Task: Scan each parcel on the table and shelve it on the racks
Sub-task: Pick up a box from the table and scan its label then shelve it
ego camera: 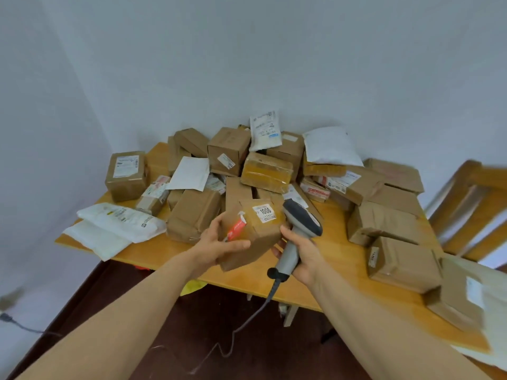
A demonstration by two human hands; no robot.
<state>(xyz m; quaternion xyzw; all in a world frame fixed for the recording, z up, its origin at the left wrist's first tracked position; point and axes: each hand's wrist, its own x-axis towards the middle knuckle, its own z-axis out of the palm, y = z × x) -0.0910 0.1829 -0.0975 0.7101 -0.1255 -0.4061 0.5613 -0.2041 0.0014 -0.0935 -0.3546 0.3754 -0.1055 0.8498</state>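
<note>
My left hand [219,244] grips a small brown cardboard parcel [253,234] above the table's front edge; a white label reading 1006 and a red sticker face up. Right beside it, my right hand [303,255] holds a grey handheld barcode scanner [297,229] by its handle, its dark head level with the label. The scanner's cable hangs down to the floor. Behind them a heap of several brown boxes [229,150] and white mailer bags [330,146] covers the wooden table [337,242].
White bags [118,223] overhang the table's left edge. More brown boxes [403,263] crowd the right side, one near the front right corner. A wooden chair [472,204] stands at the right. Pale walls enclose the corner; dark floor lies below.
</note>
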